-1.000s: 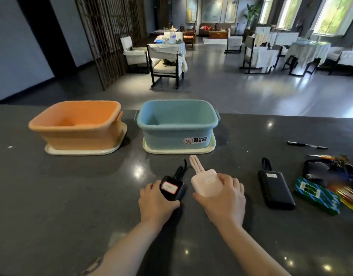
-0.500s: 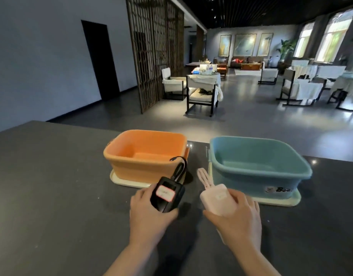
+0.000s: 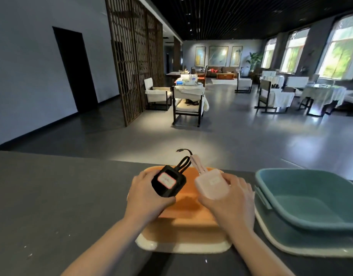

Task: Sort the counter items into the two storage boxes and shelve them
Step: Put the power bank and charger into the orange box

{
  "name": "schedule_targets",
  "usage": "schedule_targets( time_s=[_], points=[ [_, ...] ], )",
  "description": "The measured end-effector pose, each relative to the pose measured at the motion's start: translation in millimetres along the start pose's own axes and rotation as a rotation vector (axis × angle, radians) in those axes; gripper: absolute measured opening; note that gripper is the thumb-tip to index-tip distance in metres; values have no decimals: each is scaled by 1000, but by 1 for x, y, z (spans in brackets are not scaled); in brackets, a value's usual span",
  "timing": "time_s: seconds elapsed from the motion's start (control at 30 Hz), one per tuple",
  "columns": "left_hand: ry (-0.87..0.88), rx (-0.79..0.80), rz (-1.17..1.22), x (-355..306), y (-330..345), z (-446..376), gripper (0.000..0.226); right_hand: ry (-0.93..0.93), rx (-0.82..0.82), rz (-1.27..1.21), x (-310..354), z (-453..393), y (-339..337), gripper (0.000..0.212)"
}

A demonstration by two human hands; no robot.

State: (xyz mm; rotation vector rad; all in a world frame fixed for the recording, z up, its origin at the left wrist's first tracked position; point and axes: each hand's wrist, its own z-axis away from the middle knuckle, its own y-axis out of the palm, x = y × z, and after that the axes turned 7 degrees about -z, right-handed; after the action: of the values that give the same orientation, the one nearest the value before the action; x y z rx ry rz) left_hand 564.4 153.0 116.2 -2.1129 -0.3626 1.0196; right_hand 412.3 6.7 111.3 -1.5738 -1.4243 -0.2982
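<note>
Left hand (image 3: 146, 198) grips the black power bank (image 3: 168, 183); right hand (image 3: 232, 202) grips the pink power bank (image 3: 212, 184). Both are held above the orange box (image 3: 183, 222). The blue box (image 3: 307, 206) sits on the counter (image 3: 52, 206) at 3 o'clock of it.

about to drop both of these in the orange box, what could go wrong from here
1. The black power bank has a loose cable loop sticking out past the left hand; it could snag on the orange box rim.
2. Both hands release side by side, so the pink power bank in the right hand may knock the black one as they land.
</note>
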Motion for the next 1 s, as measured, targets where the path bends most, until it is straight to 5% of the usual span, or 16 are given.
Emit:
schedule_targets(
  time_s=[0.17,0.27,0.53,1.0],
  points=[
    [171,220,-85,28,17,-48,76,15,22,9,1,-30,31,67],
    [337,347,-202,31,32,-70,51,29,17,31,-6,-40,42,68],
    [490,844,-622,39,77,-98,69,4,147,13,-26,-40,56,72],
    [380,967,-671,65,100,-95,75,12,340,61,-35,-31,66,76]
  ],
)
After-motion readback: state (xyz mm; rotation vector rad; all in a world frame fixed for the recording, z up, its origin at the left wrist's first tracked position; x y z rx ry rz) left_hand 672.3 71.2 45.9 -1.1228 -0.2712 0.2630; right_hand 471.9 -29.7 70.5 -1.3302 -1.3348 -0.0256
